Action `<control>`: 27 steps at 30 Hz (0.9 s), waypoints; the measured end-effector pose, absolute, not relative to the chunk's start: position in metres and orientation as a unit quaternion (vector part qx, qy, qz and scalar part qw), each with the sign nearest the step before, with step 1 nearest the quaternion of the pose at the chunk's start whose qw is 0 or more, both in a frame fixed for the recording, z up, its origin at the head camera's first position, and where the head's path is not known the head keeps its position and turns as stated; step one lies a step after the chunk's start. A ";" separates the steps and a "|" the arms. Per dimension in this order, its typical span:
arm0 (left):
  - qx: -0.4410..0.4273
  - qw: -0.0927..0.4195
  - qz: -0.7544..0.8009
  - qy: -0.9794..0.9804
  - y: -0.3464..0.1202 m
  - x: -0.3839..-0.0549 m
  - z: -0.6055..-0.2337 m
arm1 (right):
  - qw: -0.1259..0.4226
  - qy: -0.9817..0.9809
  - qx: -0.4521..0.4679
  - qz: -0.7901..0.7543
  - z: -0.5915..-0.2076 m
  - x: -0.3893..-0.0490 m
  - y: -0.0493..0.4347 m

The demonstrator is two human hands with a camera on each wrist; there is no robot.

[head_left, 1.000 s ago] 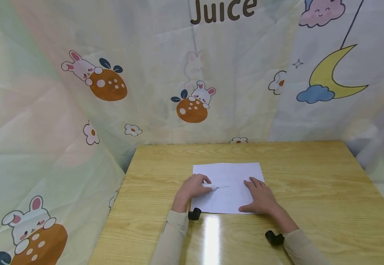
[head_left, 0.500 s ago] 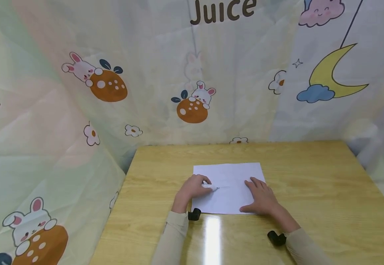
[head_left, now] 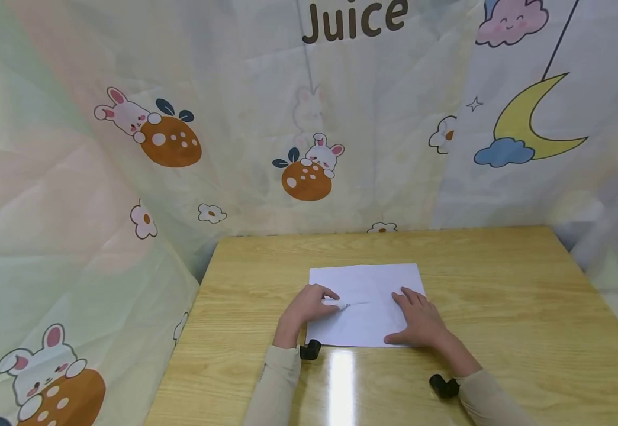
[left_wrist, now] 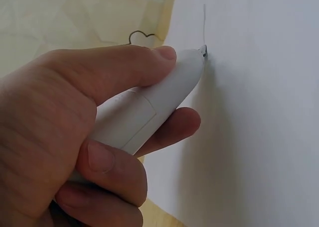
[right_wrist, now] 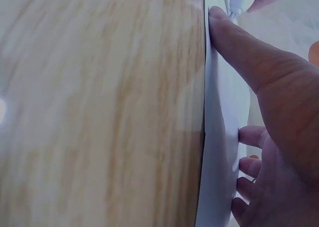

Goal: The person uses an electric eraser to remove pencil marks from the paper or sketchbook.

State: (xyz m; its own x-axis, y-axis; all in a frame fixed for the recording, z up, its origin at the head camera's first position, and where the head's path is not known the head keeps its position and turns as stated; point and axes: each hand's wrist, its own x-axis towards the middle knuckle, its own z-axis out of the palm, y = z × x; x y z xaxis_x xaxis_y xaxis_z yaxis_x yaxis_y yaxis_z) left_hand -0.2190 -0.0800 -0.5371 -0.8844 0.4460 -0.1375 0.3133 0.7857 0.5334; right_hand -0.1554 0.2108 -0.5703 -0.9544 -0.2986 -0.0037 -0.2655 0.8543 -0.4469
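Observation:
My left hand [head_left: 309,305] grips a thick white pen-shaped tool [left_wrist: 172,85], thumb and fingers wrapped about its body. The tool's small grey tip [left_wrist: 203,51] meets a white sheet of paper [head_left: 362,331] left of its middle; what kind of tool it is I cannot tell. A thin grey line [head_left: 360,303] runs rightward across the sheet from that tip. On the sheet's right side rests my right hand [head_left: 421,319], fingers spread. In the right wrist view its thumb [right_wrist: 234,38] lies along the paper's near edge, pointing toward the tool.
The sheet lies on a light wood table [head_left: 501,307] with a bright reflection near the front. A printed cloth [head_left: 383,118] hangs behind the table and along its left side. Black wrist cameras [head_left: 444,386] sit on both wrists.
The head view has shifted slightly, so everything sits a little lower in it. Both hands, the tool and the line keep about the same places on the paper.

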 end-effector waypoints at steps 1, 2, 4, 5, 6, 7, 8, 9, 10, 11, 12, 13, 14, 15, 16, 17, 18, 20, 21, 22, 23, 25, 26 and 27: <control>0.205 0.129 0.262 0.934 -0.079 -0.219 -0.537 | 0.035 0.962 -0.146 -0.228 -0.571 -0.156 0.211; 0.207 0.129 0.267 0.933 -0.079 -0.219 -0.538 | 0.034 0.962 -0.147 -0.229 -0.572 -0.156 0.211; 0.210 0.131 0.274 0.929 -0.077 -0.219 -0.538 | 0.033 0.962 -0.145 -0.230 -0.573 -0.155 0.211; 0.210 0.133 0.274 0.929 -0.076 -0.219 -0.538 | 0.033 0.962 -0.145 -0.230 -0.574 -0.155 0.211; 0.208 0.134 0.273 0.930 -0.076 -0.219 -0.538 | 0.033 0.962 -0.145 -0.229 -0.574 -0.154 0.211; 0.205 0.135 0.272 0.931 -0.076 -0.218 -0.538 | 0.034 0.962 -0.145 -0.228 -0.575 -0.154 0.211; 0.201 0.135 0.268 0.933 -0.077 -0.218 -0.538 | 0.035 0.962 -0.146 -0.227 -0.575 -0.153 0.211; 0.196 0.133 0.266 0.934 -0.077 -0.218 -0.538 | 0.034 0.962 -0.145 -0.228 -0.575 -0.153 0.211; 0.194 0.130 0.264 0.936 -0.077 -0.218 -0.539 | 0.032 0.962 -0.146 -0.230 -0.575 -0.153 0.211; 0.191 0.129 0.262 0.937 -0.078 -0.218 -0.539 | 0.030 0.961 -0.147 -0.232 -0.575 -0.154 0.211; 0.191 0.128 0.263 0.937 -0.078 -0.218 -0.539 | 0.028 0.961 -0.147 -0.232 -0.576 -0.154 0.211; 0.193 0.127 0.265 0.936 -0.078 -0.218 -0.540 | 0.026 0.961 -0.147 -0.232 -0.576 -0.155 0.211; 0.196 0.127 0.267 0.935 -0.077 -0.219 -0.540 | 0.026 0.962 -0.146 -0.231 -0.576 -0.155 0.211; 0.200 0.127 0.269 0.933 -0.077 -0.219 -0.540 | 0.026 0.962 -0.146 -0.230 -0.576 -0.156 0.212; 0.204 0.128 0.271 0.932 -0.077 -0.220 -0.540 | 0.028 0.962 -0.145 -0.229 -0.576 -0.156 0.212; 0.205 0.129 0.272 0.931 -0.076 -0.220 -0.540 | 0.032 0.963 -0.143 -0.227 -0.576 -0.157 0.212; 0.206 0.128 0.273 0.931 -0.077 -0.220 -0.539 | 0.033 0.963 -0.142 -0.227 -0.577 -0.157 0.212; 0.204 0.126 0.271 0.932 -0.077 -0.220 -0.539 | 0.033 0.963 -0.140 -0.228 -0.576 -0.157 0.212; 0.203 0.125 0.270 0.933 -0.077 -0.220 -0.538 | 0.030 0.963 -0.140 -0.229 -0.576 -0.157 0.212; 0.203 0.124 0.270 0.933 -0.077 -0.221 -0.538 | 0.029 0.963 -0.139 -0.230 -0.575 -0.157 0.212; 0.204 0.124 0.269 0.933 -0.076 -0.221 -0.537 | 0.030 0.963 -0.140 -0.230 -0.575 -0.157 0.212; 0.211 0.126 0.270 0.931 -0.073 -0.221 -0.537 | 0.032 0.963 -0.140 -0.230 -0.574 -0.157 0.212; 0.215 0.128 0.270 0.930 -0.071 -0.221 -0.535 | 0.033 0.963 -0.139 -0.230 -0.574 -0.156 0.212; 0.219 0.129 0.269 0.929 -0.069 -0.221 -0.535 | 0.035 0.963 -0.139 -0.230 -0.574 -0.155 0.212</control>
